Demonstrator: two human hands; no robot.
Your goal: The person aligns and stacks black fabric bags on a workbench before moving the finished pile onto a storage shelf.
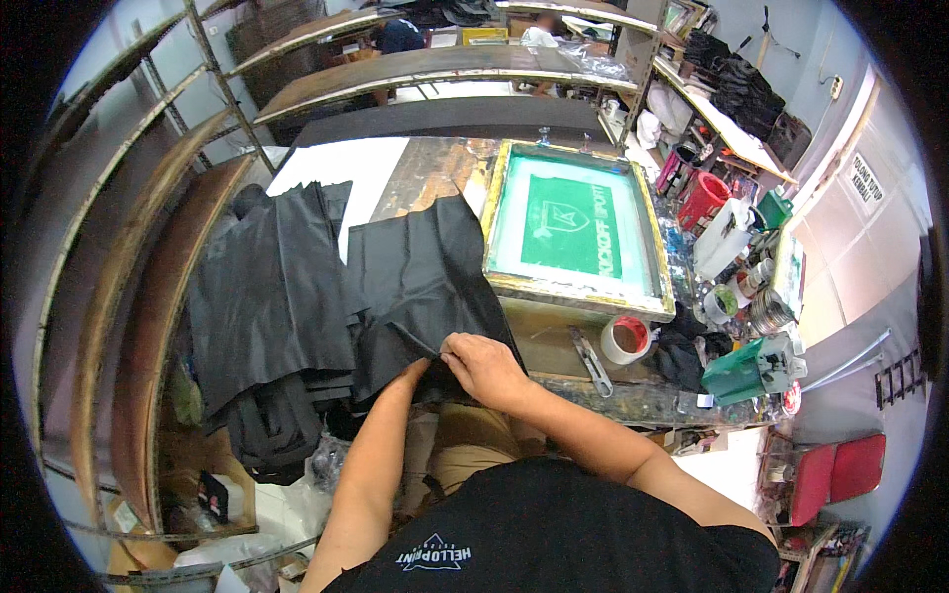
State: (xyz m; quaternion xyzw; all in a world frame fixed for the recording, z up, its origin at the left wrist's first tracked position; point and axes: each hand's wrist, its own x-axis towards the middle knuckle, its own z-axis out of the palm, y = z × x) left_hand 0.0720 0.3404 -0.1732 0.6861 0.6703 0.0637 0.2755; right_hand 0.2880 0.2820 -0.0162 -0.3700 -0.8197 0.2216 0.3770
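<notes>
A black fabric piece [420, 262], bag-like and creased, lies in front of me at the table's near edge. My right hand [480, 368] is closed on its near edge, with thumb and fingers pinched together. My left hand [417, 370] is close beside it at the same edge, its fingers hidden by the dark fabric. To the left, a stack of similar black fabric pieces [272, 296] overlaps the one I handle. Right of the fabric, a screen-printing frame [667, 287] with green mesh and a pale design lies on the table.
A white tub of red ink [625, 340] and a metal-bladed cutter [591, 364] lie near the frame. Cans, a red bucket [704, 201] and a green container [748, 373] crowd the right side. Wooden shelves [148, 326] stand left. Two people [539, 37] are at the back.
</notes>
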